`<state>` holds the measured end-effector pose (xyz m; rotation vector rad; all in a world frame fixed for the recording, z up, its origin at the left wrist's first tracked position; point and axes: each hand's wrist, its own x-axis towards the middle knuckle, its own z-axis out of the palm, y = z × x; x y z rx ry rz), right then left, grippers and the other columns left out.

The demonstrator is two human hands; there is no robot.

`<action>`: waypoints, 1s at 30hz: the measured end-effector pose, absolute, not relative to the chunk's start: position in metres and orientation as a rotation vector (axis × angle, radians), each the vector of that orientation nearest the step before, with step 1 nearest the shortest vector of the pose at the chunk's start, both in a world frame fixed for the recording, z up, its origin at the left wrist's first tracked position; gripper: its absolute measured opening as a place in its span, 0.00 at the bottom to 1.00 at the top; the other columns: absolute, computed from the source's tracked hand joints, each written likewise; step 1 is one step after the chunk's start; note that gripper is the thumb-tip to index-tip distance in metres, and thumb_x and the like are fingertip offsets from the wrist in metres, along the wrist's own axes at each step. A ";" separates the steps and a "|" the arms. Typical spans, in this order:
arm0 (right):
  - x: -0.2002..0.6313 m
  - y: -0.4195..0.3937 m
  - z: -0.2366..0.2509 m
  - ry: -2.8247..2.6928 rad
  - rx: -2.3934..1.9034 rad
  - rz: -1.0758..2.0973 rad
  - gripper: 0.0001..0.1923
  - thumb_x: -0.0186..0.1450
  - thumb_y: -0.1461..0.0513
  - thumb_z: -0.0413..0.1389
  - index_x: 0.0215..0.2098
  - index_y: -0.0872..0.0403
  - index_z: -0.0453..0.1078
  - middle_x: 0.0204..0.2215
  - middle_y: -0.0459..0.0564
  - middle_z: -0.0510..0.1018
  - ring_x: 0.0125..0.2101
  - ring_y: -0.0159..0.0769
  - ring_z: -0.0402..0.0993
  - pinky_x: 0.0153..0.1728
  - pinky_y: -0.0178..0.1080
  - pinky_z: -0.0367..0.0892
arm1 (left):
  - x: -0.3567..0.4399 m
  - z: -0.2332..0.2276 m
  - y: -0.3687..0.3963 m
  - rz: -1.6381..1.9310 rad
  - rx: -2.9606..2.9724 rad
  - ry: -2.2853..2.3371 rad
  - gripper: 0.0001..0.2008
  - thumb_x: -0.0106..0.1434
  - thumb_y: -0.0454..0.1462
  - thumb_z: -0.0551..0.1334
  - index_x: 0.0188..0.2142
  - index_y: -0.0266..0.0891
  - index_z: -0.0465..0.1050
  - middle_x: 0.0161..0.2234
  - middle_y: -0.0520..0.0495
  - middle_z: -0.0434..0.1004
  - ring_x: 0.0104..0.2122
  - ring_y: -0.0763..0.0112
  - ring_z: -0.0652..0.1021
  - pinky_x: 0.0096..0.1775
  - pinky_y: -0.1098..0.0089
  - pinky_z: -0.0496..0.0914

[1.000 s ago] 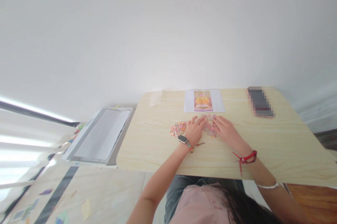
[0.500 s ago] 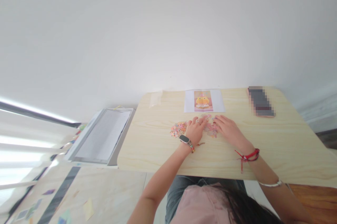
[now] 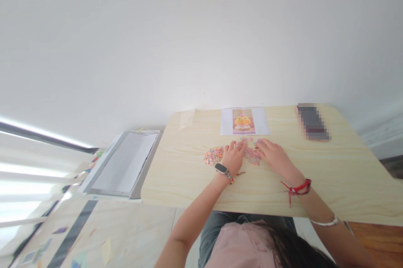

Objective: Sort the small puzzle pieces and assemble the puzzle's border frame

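My left hand (image 3: 233, 157), with a watch on its wrist, lies palm down with fingers stretched apart, the fingertips on the left side of a patch of pinkish jigsaw puzzle pieces (image 3: 252, 157). From the right, my right hand (image 3: 276, 157) reaches the same patch, its fingers curved and closed at the upper right edge on what looks like a puzzle piece (image 3: 259, 141). That piece is mostly covered by the fingertips. A heap of loose puzzle pieces (image 3: 213, 156) sits just left of my left hand. Behind the patch lies a paper sheet (image 3: 226, 122) with a picture of a yellow figure.
A phone (image 3: 313, 122), blurred out, lies at the table's back right. A clear plastic bag (image 3: 187, 119) is at the back left of the wooden table (image 3: 176, 180). Left of the table stands a grey tray (image 3: 138, 190) with papers (image 3: 126, 163).
My right hand's fingers have curled slightly more at the edge of the patch. My left hand stays in place. The whole view has shifted a little.
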<state>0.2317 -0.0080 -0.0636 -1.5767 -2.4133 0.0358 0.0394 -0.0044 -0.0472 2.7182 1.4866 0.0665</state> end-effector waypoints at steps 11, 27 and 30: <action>0.231 -0.011 -0.073 -2.336 -1.551 0.025 0.17 0.67 0.59 0.42 0.48 0.58 0.65 0.43 0.60 0.70 0.43 0.45 0.68 0.41 0.44 0.66 | 0.051 -0.043 0.001 0.036 2.738 1.443 0.18 0.63 0.28 0.46 0.52 0.38 0.59 0.55 0.41 0.60 0.50 0.60 0.62 0.44 0.61 0.64; 0.223 -0.008 -0.063 -2.420 -1.565 -0.026 0.17 0.64 0.57 0.48 0.49 0.51 0.66 0.51 0.56 0.68 0.51 0.49 0.59 0.43 0.49 0.62 | 0.040 -0.042 0.008 0.039 2.739 1.346 0.26 0.61 0.27 0.47 0.59 0.45 0.51 0.59 0.46 0.56 0.56 0.60 0.58 0.46 0.60 0.64; 0.219 -0.005 -0.059 -2.438 -1.558 0.000 0.17 0.64 0.58 0.47 0.50 0.51 0.65 0.51 0.55 0.68 0.51 0.48 0.59 0.43 0.49 0.62 | 0.043 -0.040 0.013 0.072 2.740 1.303 0.22 0.64 0.30 0.46 0.56 0.44 0.55 0.57 0.46 0.59 0.55 0.61 0.59 0.46 0.61 0.64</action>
